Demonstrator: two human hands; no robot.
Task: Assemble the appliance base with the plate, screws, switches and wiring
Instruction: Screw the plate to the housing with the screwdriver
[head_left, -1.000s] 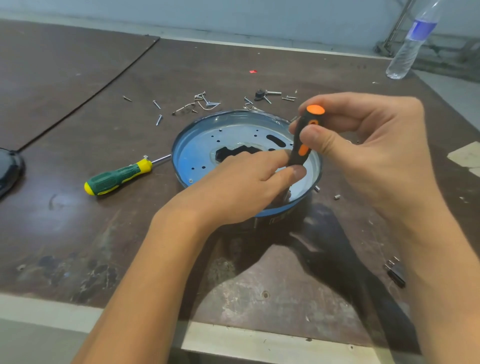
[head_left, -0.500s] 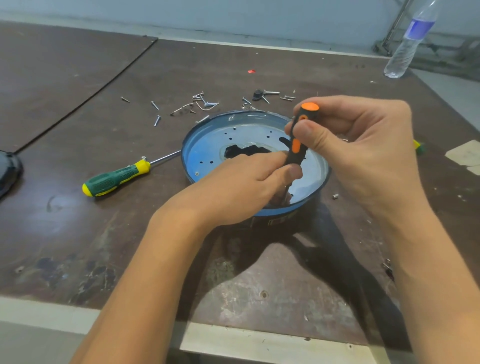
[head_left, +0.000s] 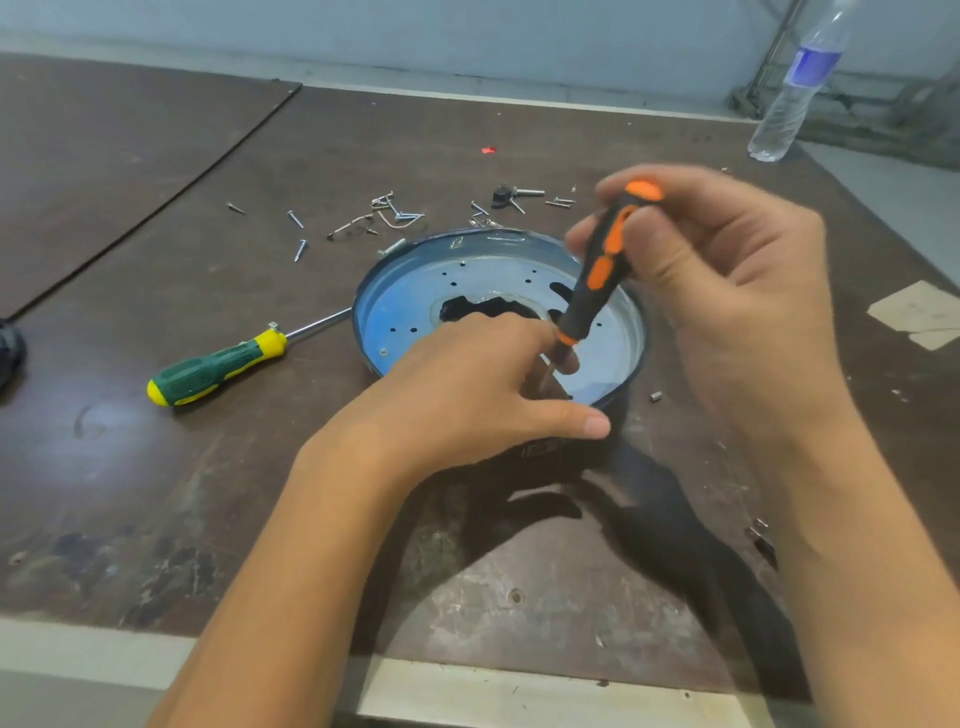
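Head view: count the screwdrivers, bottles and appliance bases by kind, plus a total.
Screwdrivers: 2 (orange-black screwdriver in the right hand; green-yellow screwdriver lying loose)
Bottles: 1 (water bottle)
Appliance bases: 1 (blue base)
Total: 4

Round blue-rimmed base (head_left: 493, 235) open side up; perforated plate (head_left: 415, 296) seated inside; loose screws (head_left: 300, 249) scattered just behind.

On the table (head_left: 156, 467) the appliance base (head_left: 415, 291) sits midway, a screwdriver (head_left: 218, 366) lying just left of it, loose screws (head_left: 363, 223) scattered behind it, a bottle (head_left: 795, 88) standing far back right.
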